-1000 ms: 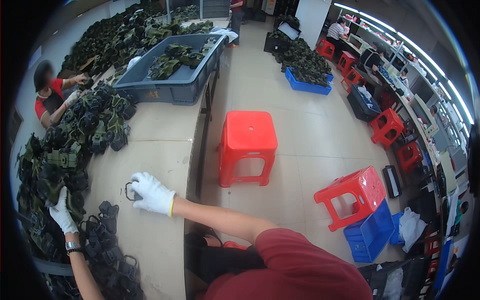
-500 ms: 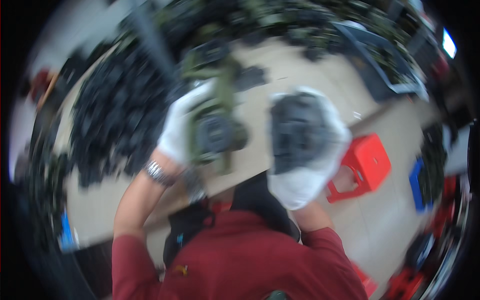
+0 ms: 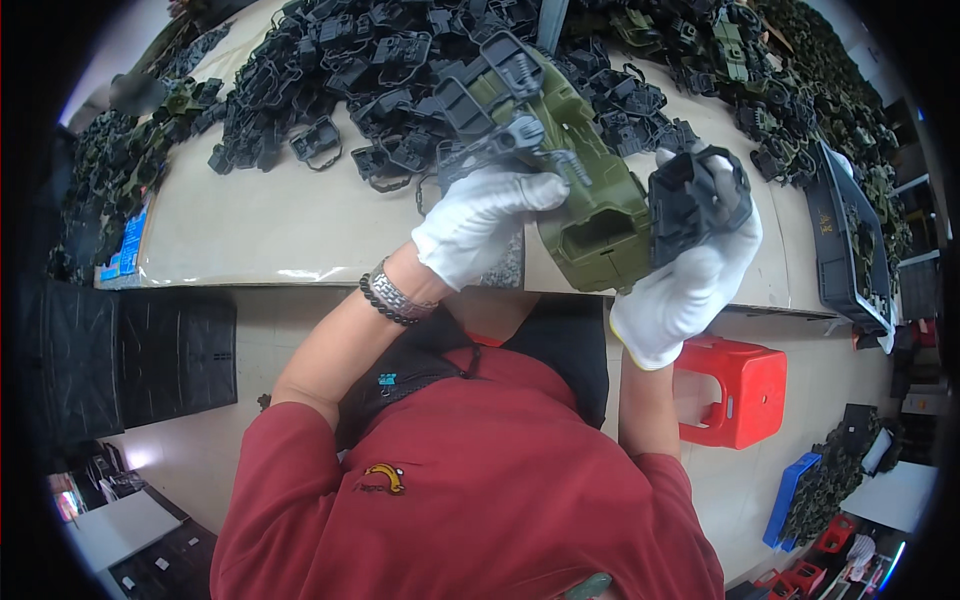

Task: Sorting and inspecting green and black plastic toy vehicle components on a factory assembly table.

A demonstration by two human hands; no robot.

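Observation:
White gloves cover both of my hands. My left hand [image 3: 480, 220] is closed on a green plastic toy vehicle body [image 3: 590, 165], its thumb lying across the near side. The body is tilted, with an open rectangular recess at its lower end and dark grey fittings [image 3: 520, 80] along its upper left part. My right hand [image 3: 695, 285] is wrapped round a dark grey, open-framed plastic part [image 3: 690, 205]. That part is right beside the lower right end of the green body; whether they touch I cannot tell.
Heaped dark grey plastic parts [image 3: 330, 60] cover the table's far side [image 3: 240, 225]. Green and grey parts [image 3: 740, 60] lie at the far right, near a dark crate [image 3: 840, 240]. A red stool [image 3: 750, 395] stands below the table's right side; black crates [image 3: 175, 350] stand at left.
Both held pieces have come together; they were well apart before. The green body is turned to a different angle, and my view has shifted, bringing the table edge level.

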